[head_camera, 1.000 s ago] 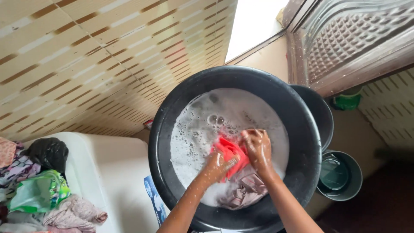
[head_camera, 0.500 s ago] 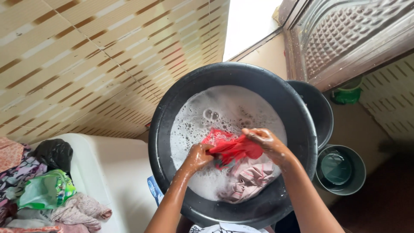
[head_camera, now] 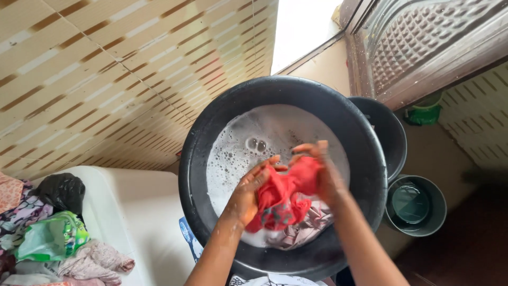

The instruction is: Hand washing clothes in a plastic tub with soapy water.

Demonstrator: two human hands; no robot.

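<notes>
A big black basin holds soapy, foamy water. Over its middle, both hands grip a wet red cloth with a small patterned patch. My left hand presses the cloth's left side, fingers pointing up. My right hand clutches the right side, fingers curled over the top. Below the red cloth, a pinkish-grey garment lies half sunk in the suds.
A white tub at the lower left holds a pile of clothes and a black bag. Right of the basin stand a smaller black bowl, a grey bucket and a green cup. Tiled wall is at the left.
The hands have lifted the red cloth higher out of the suds and bunched it together between them; half a second ago it was stretched out sideways.
</notes>
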